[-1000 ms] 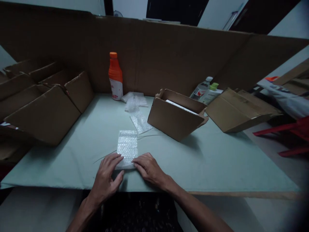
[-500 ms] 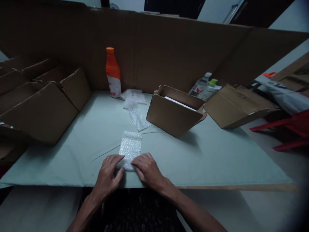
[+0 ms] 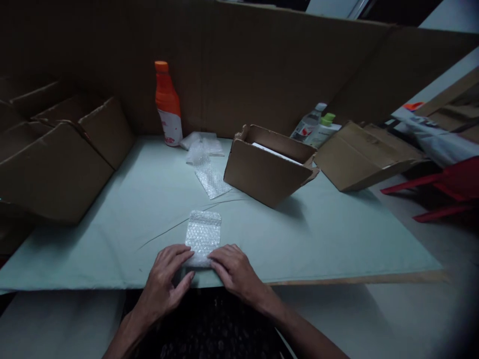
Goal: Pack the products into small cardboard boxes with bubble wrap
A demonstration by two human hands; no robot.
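Observation:
A clear bubble-wrap pouch (image 3: 204, 232) lies flat on the pale green cloth near the front edge, its flap end pointing away from me. The fingertips of my left hand (image 3: 166, 279) rest on its near left corner, with the thumb held apart below them. At the near right corner, my right hand (image 3: 237, 271) has thumb and fingers closed on the pouch's edge. Whether anything lies inside the pouch I cannot tell. Farther back, more bubble-wrap pouches (image 3: 211, 179) lie overlapping in a loose row.
Open cardboard boxes (image 3: 60, 169) stand at the left. An orange-and-white bottle (image 3: 168, 107) stands against the cardboard wall (image 3: 239, 65). A small carton (image 3: 267, 172) with something white inside sits right of centre. Behind it are a clear bottle (image 3: 309, 122) and another box (image 3: 359, 157).
The near edge of the pouch now looks folded or rolled slightly, and my left thumb has moved off it. My view has tilted down a little.

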